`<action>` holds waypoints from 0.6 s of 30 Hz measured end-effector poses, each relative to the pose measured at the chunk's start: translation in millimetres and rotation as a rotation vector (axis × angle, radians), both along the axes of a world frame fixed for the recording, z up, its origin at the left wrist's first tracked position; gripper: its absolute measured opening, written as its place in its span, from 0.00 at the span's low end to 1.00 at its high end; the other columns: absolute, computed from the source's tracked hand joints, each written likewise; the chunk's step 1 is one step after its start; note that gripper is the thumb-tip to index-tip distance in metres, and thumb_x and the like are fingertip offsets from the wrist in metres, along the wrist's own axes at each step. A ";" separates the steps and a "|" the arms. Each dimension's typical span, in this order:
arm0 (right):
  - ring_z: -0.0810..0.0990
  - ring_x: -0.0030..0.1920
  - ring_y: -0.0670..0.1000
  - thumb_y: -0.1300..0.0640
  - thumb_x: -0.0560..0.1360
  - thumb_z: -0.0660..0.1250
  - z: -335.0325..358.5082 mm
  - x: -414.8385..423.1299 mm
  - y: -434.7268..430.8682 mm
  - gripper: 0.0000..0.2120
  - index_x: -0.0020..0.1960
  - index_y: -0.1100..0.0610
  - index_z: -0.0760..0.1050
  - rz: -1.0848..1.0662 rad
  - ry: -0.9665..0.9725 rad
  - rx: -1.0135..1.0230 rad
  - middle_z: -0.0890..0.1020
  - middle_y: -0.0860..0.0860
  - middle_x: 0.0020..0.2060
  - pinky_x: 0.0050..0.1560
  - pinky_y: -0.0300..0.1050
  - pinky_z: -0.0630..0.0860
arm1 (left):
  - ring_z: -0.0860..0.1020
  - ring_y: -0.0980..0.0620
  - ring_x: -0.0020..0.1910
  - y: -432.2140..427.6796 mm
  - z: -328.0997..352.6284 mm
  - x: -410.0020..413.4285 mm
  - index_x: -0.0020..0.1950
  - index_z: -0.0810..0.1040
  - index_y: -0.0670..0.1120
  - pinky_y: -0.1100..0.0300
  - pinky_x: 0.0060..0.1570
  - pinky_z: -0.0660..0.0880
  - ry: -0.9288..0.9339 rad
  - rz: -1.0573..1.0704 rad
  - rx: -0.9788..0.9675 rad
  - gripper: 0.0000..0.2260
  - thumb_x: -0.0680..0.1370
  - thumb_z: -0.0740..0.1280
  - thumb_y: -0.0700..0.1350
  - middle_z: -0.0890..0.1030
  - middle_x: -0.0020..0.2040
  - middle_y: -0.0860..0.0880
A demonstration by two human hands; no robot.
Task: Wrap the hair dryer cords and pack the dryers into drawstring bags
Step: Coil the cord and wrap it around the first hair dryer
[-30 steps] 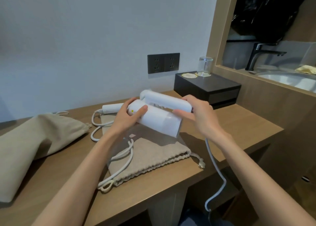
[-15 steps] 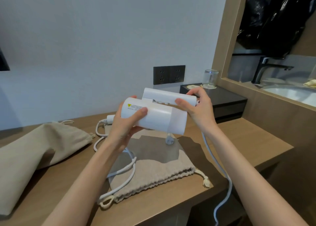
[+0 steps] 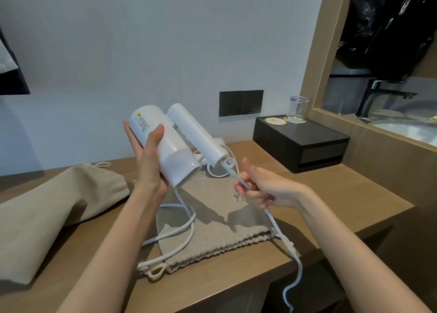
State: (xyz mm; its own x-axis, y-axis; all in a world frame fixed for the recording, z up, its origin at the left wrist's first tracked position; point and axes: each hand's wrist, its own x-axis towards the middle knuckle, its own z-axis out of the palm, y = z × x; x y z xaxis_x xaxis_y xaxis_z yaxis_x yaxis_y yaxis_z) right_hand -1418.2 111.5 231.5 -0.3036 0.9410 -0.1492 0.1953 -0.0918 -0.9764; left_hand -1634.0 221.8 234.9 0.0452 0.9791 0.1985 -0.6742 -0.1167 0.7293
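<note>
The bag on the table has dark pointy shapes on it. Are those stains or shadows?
Shadows, in the head view: the left hand holds the hair dryer above the flat bag, the right hand pinches the cord, and they block the light. The picture also bends at its edges, and the hands look slightly soft.
</note>
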 end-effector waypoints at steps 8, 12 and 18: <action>0.57 0.23 0.44 0.44 0.68 0.69 -0.4 21.1 2.4 0.17 0.32 0.56 0.70 0.009 -0.317 -0.285 0.63 0.47 0.23 0.26 0.35 0.56 | 0.83 0.46 0.43 -16.7 4.8 1.5 0.78 0.56 0.52 0.52 0.37 0.80 0.267 -0.519 0.101 0.57 0.55 0.82 0.51 0.79 0.55 0.42; 0.58 0.23 0.44 0.42 0.69 0.68 5.6 18.5 2.3 0.18 0.33 0.56 0.71 0.045 -0.411 -0.370 0.65 0.47 0.23 0.26 0.34 0.59 | 0.83 0.48 0.41 -26.7 6.3 4.9 0.77 0.54 0.61 0.54 0.35 0.80 0.411 -0.561 0.226 0.47 0.63 0.74 0.46 0.78 0.55 0.44; 0.58 0.22 0.43 0.42 0.75 0.61 -1.3 42.8 -11.0 0.21 0.30 0.54 0.70 -0.043 -0.033 -0.381 0.63 0.45 0.23 0.25 0.34 0.54 | 0.83 0.50 0.36 -16.4 9.6 -15.9 0.72 0.66 0.43 0.56 0.34 0.80 0.397 -0.621 0.101 0.54 0.49 0.82 0.52 0.84 0.41 0.46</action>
State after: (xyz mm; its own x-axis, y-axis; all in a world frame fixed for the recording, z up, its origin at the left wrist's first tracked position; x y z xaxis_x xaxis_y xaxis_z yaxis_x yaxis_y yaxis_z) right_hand -1375.4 100.6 230.3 -0.2541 0.8283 -0.4994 0.2138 -0.4555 -0.8642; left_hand -1649.8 205.4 244.5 0.6712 0.7280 0.1401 -0.3262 0.1204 0.9376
